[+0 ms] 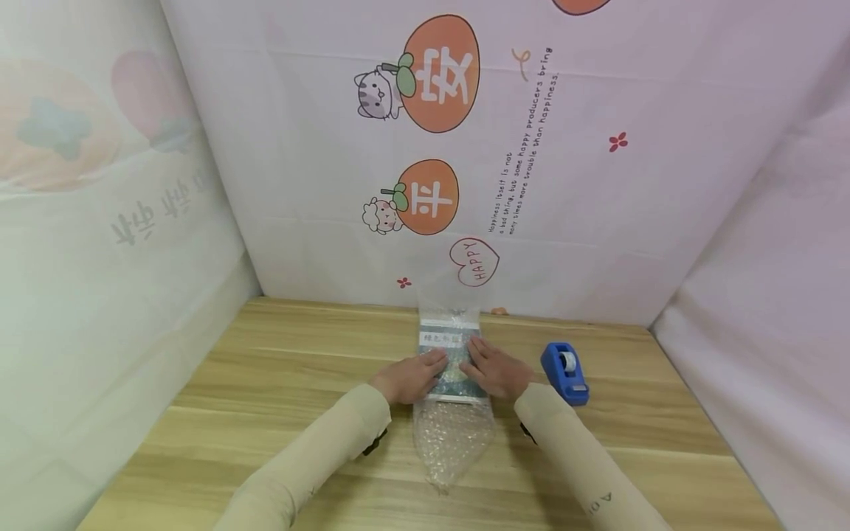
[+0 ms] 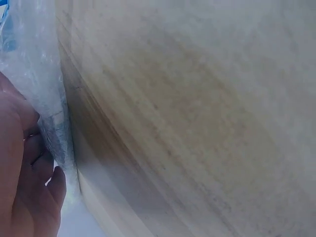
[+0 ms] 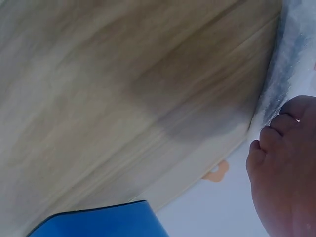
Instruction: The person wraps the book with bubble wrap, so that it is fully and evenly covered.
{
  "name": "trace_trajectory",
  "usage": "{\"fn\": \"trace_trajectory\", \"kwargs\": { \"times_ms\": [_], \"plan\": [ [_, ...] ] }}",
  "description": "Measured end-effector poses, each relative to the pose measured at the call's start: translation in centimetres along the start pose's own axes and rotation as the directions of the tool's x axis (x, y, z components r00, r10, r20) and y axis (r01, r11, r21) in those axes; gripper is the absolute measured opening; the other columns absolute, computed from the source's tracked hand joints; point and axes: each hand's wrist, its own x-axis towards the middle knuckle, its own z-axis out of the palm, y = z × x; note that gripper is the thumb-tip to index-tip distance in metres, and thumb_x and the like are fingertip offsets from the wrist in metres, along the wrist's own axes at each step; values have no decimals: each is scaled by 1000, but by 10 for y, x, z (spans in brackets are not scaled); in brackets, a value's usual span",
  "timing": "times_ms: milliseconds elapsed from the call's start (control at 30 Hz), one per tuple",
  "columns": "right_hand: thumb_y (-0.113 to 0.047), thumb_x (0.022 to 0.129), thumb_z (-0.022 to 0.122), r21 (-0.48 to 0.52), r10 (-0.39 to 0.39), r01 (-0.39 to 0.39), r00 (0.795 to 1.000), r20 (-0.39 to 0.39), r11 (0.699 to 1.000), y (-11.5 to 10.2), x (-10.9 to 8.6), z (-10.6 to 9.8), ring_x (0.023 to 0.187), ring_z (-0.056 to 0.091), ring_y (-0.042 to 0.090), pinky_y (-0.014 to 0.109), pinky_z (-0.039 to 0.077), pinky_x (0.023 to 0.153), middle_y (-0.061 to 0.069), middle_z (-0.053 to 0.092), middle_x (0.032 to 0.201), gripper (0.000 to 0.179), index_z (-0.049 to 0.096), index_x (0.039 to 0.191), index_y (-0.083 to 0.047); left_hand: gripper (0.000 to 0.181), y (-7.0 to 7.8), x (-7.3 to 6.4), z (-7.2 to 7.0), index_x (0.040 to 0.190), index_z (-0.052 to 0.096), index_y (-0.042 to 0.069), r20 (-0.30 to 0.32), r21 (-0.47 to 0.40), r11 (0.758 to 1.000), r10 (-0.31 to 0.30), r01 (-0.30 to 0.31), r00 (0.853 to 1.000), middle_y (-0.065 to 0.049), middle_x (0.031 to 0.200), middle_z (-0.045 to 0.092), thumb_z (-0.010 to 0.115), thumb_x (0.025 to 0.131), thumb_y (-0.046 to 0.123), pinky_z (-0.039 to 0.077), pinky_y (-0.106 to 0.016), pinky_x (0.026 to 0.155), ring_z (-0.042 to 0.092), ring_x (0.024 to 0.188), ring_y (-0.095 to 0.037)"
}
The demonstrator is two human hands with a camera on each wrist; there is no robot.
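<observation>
A book-like item (image 1: pixel 454 389) with a dark teal cover and a pale title strip lies flat on the wooden table, covered by clear bubble wrap (image 1: pixel 451 439). The wrap extends past both ends of it and tapers to a point on the near side. My left hand (image 1: pixel 412 377) rests on the left edge of the wrapped item, fingers reaching over the top. From the right, my right hand (image 1: pixel 499 370) lays its fingers on the opposite edge. In the left wrist view the bubble wrap (image 2: pixel 37 64) stands up along the side by the fingers.
A blue tape dispenser (image 1: pixel 567 375) with a roll of tape stands on the wooden table (image 1: pixel 299 413), right of the right hand. White printed cloth (image 1: pixel 319 221) hangs behind the table and along both sides. The table's far edge meets that cloth just beyond the wrap.
</observation>
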Motion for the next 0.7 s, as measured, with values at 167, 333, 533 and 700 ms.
{"fn": "trace_trajectory", "kwargs": {
  "times_ms": [167,333,533,700],
  "plan": [
    [-57,113,25,65,13,-14,1000,20,998,1,-2,0,166,13,38,55,20,134,18,10,178,80,15,168,-1,56,-1,-2,-4,165,33,3,4,-78,997,4,-4,1000,-12,175,28,44,114,24,29,-40,133,29,163,-26],
    [-60,112,20,86,23,-26,999,44,996,3,-2,-2,167,10,36,55,19,135,15,7,179,80,13,169,-4,57,-8,-6,-6,164,33,2,1,-107,993,45,-44,999,-13,175,27,46,114,26,28,-44,133,28,163,-28],
    [-61,112,20,79,27,-32,997,66,996,2,0,-2,167,9,35,55,19,135,14,6,179,81,12,170,-4,61,-12,-19,-7,166,32,7,22,-37,995,91,-91,996,-10,176,26,45,114,36,32,-42,131,29,163,-25],
    [-60,112,20,65,34,-38,997,71,997,3,1,-2,167,8,35,54,19,135,14,5,179,80,11,170,-5,61,-6,-36,-12,166,33,10,29,60,985,162,-164,986,-8,176,28,40,115,42,33,-40,131,32,161,-24]
  ]
}}
